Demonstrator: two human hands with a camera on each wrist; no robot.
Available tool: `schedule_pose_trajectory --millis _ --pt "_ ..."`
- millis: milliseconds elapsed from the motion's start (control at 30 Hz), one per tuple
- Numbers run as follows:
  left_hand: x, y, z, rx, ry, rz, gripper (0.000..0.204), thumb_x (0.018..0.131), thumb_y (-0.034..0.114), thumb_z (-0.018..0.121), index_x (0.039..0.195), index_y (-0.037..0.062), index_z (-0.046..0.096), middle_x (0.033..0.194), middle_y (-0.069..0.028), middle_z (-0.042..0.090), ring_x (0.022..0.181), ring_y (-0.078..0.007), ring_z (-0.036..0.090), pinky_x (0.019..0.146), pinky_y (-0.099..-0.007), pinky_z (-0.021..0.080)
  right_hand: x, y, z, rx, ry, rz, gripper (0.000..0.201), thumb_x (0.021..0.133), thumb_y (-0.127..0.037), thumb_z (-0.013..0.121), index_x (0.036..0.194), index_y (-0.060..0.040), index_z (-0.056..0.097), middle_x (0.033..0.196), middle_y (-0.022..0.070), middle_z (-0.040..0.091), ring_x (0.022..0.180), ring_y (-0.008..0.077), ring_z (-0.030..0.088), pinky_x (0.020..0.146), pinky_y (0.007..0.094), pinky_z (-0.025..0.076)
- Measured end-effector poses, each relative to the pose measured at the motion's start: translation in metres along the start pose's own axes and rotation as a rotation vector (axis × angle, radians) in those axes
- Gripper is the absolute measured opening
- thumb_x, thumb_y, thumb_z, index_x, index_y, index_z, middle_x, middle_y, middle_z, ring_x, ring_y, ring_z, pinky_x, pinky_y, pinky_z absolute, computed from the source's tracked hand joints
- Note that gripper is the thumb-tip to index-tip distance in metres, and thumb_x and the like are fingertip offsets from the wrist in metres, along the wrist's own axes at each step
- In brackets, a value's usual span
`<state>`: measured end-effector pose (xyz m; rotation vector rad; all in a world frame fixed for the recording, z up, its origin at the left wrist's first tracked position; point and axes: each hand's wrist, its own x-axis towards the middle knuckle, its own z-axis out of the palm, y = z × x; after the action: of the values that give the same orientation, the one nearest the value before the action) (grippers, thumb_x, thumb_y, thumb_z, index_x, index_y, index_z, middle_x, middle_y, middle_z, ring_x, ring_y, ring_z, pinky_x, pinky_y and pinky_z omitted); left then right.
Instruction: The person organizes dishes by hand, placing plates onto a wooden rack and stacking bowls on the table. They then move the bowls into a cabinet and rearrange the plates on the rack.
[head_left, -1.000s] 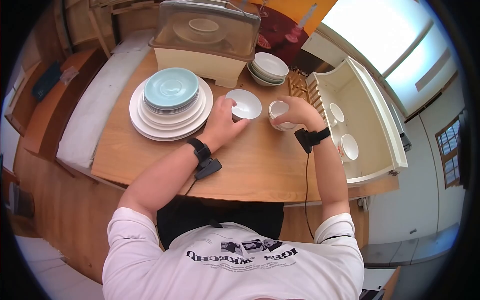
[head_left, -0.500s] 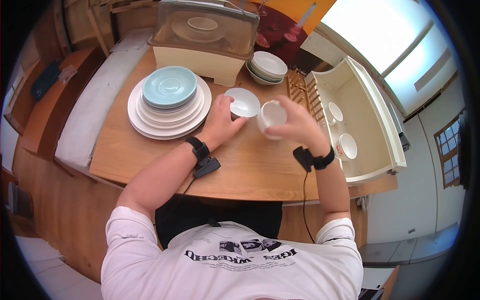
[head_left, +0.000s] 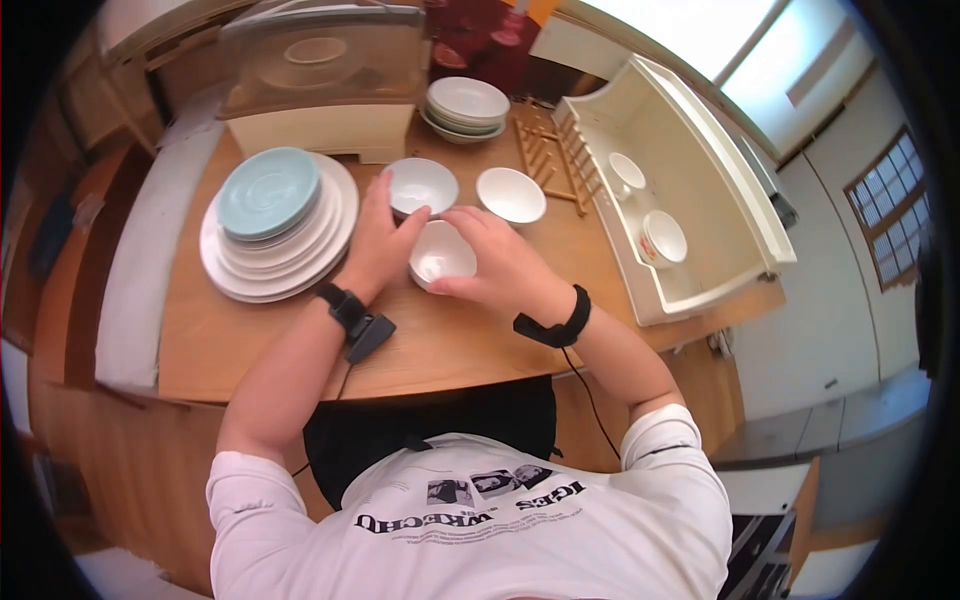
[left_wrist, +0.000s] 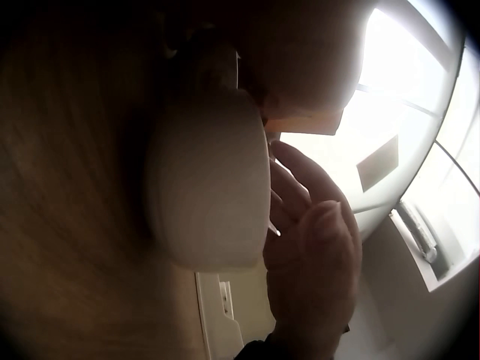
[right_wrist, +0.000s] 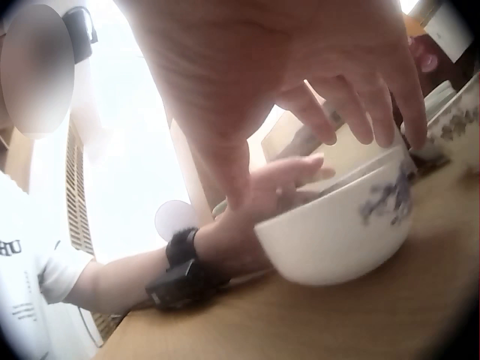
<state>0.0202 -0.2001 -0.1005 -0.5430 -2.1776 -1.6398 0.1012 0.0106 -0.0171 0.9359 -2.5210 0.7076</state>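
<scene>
A small white bowl (head_left: 443,258) with a purple flower print stands on the wooden table. Over it, in the head view, spreads my right hand (head_left: 500,262); the right wrist view has its fingers (right_wrist: 360,124) loosely bent above the rim, apart from the bowl. My left hand (head_left: 378,238) holds the larger white bowl (head_left: 424,182) just behind, fingers at its left rim and thumb at its near side. The left wrist view has the small bowl (left_wrist: 210,180) filling the middle, with the left hand (left_wrist: 300,56) dark at the top. A third white bowl (head_left: 511,196) stands farther right.
Stacked plates (head_left: 215,270) with a pale blue one on top rise at the left. Behind are a lidded dish box (head_left: 310,130) and stacked bowls (head_left: 466,100). A wooden rack (head_left: 550,165) and a cream tub (head_left: 690,290) with two cups stand at the right.
My right hand has carried the small bowl left, set it before the larger bowl and let go. Another bowl stays where the stack stood. The head view has turned right; the left hand keeps its hold.
</scene>
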Motion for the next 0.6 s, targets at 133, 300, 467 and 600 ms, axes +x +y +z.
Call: schedule_pose_trajectory --millis 133,300,467,600 --pt "-0.002 -0.007 0.003 0.19 0.012 0.064 0.08 0.096 0.021 0.075 0.156 -0.0113 0.035 0.15 -0.0299 0.052 0.136 -0.0365 0.055 0.115 -0.0415 0.044 0.0 0.037 -0.049 -0.177 0.199 0.149 0.058 0.085 -0.035 0.085 0.123 0.0047 0.066 0.112 0.0266 0.072 0.109 0.0443 0.068 0.097 0.0479 0.055" --pt "-0.004 -0.005 0.002 0.19 0.016 0.092 0.081 0.094 0.019 0.074 0.157 -0.0117 0.033 0.151 -0.0308 0.05 0.14 -0.04 0.052 0.118 -0.0436 0.041 -0.043 0.158 -0.142 -0.696 0.284 0.666 0.063 0.081 -0.037 0.085 0.122 0.0068 0.066 0.117 0.0304 0.072 0.111 0.0456 0.07 0.097 0.0488 0.057" --pt "-0.003 -0.003 0.001 0.162 -0.041 0.013 0.087 0.093 0.024 0.074 0.158 -0.0128 0.029 0.16 -0.0398 0.036 0.152 -0.0514 0.034 0.127 -0.0502 0.029 -0.1 0.247 -0.193 -0.63 -0.044 1.194 0.083 0.069 -0.045 0.092 0.126 0.0089 0.068 0.127 0.0301 0.072 0.116 0.0436 0.071 0.101 0.0476 0.056" --pt "-0.003 -0.008 0.004 0.251 0.02 0.09 0.085 0.091 0.019 0.075 0.158 -0.0107 0.032 0.154 -0.0301 0.047 0.142 -0.0414 0.049 0.12 -0.0449 0.038 -0.097 0.23 -0.195 -0.427 -0.155 1.228 0.066 0.068 -0.044 0.092 0.109 0.0066 0.077 0.115 0.0284 0.076 0.107 0.0375 0.075 0.095 0.0444 0.057"
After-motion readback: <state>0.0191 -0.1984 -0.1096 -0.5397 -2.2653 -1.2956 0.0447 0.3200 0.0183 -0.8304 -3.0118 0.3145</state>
